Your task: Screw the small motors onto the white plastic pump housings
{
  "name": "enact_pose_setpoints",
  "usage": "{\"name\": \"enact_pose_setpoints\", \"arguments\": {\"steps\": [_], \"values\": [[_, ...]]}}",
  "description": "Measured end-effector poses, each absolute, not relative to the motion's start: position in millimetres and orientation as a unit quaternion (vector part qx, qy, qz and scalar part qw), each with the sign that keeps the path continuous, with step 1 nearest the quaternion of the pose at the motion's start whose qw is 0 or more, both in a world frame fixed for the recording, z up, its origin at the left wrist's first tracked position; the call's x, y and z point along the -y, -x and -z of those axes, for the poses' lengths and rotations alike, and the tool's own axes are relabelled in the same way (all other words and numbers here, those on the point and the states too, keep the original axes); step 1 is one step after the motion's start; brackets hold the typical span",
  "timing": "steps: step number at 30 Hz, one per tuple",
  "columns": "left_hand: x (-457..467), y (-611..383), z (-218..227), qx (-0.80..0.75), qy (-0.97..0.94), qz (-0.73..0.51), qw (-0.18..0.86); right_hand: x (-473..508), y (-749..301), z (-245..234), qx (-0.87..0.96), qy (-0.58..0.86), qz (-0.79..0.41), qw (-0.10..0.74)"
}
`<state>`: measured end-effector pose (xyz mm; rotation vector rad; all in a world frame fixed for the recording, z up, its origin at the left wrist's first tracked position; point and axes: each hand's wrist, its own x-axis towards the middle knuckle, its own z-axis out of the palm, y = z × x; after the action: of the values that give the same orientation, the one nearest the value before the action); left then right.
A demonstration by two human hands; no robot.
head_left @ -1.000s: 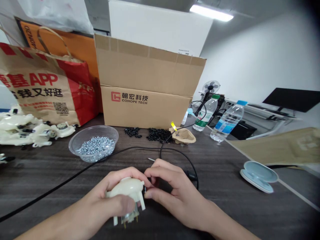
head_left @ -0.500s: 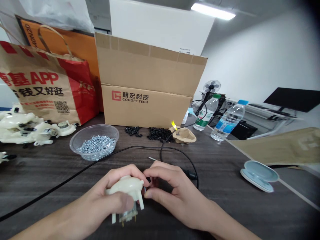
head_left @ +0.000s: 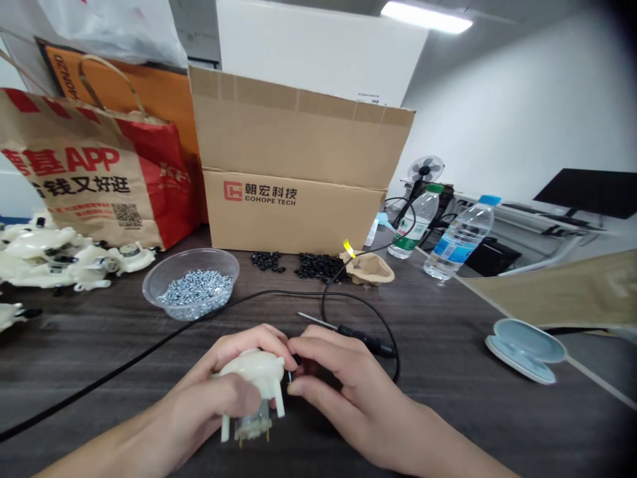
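Observation:
My left hand (head_left: 219,392) is wrapped round a cream plastic housing (head_left: 253,378) with short legs and a clear part with metal pins underneath. My right hand (head_left: 333,378) pinches a tiny dark piece against the housing's right side; what it is, I cannot make out. A thin screwdriver (head_left: 343,328) lies on the dark wooden table (head_left: 448,372) just behind my right hand. A clear bowl of silver screws (head_left: 192,292) stands to the left, behind my hands.
A black cable (head_left: 149,348) crosses the table and loops past the screwdriver. Black small parts (head_left: 316,267) lie before a cardboard box (head_left: 293,172). Cream assemblies (head_left: 60,259) sit far left by paper bags (head_left: 89,172). Two water bottles (head_left: 458,236) and a pale blue case (head_left: 525,338) are right.
My hands stay together on the housing, tilting it slightly. The view has shifted a little, so the screwdriver behind my right hand shows more fully.

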<state>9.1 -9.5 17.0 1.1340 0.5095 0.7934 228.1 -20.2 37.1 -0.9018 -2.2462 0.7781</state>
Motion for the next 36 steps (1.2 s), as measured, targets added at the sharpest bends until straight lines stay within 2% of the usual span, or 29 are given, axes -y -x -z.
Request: {"name": "enact_pose_setpoints", "arguments": {"steps": [14, 25, 36], "values": [[19, -12, -22, -0.218, -0.41, -0.401, 0.789, 30, -218, -36, 0.8, 0.352, -0.324, 0.36], [25, -10, -23, -0.237, -0.438, -0.411, 0.764, 34, -218, -35, 0.81, 0.342, -0.31, 0.362], [27, -7, -20, -0.228, -0.413, -0.403, 0.784, 32, -220, -36, 0.808, 0.334, -0.308, 0.376]]}}
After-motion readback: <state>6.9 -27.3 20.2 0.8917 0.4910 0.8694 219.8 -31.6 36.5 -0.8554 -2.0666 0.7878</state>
